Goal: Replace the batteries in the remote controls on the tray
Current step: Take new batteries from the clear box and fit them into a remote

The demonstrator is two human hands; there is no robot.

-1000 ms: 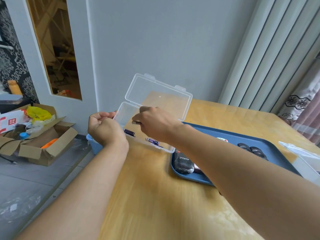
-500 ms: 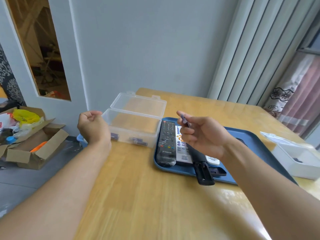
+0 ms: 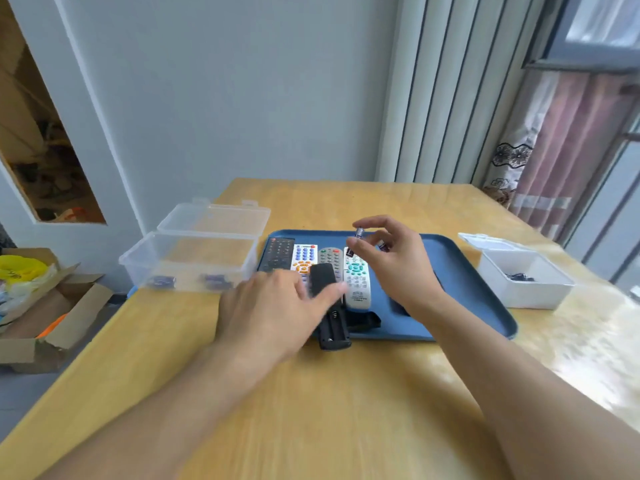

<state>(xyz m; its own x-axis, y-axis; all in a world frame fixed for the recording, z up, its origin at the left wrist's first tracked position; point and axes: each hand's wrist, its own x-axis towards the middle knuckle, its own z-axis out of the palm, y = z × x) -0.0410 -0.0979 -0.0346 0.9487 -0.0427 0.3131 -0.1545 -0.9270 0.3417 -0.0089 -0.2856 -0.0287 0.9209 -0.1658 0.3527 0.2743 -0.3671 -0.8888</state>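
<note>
A blue tray (image 3: 464, 292) on the wooden table holds several remotes in a row: a black one (image 3: 277, 256), a white one with blue and orange buttons (image 3: 304, 258), a grey one (image 3: 329, 257) and a white one with teal buttons (image 3: 356, 282). A black remote (image 3: 329, 308) lies face down over them, its battery compartment open at the near end; its loose cover (image 3: 363, 322) lies beside it. My right hand (image 3: 391, 265) pinches a battery (image 3: 358, 233) above the tray. My left hand (image 3: 277, 310) reaches with fingers spread onto the black remote.
A clear lidded box (image 3: 194, 258) with batteries stands open left of the tray. A white box (image 3: 523, 271) with dark batteries stands open at the right. Cardboard box (image 3: 45, 306) with clutter sits on the floor at left. Curtains and a wall lie behind the table.
My left hand has swung from beside the clear box over to the face-down black remote and opened. My right hand still pinches the battery, now above the tray's middle. The view tilted down.
</note>
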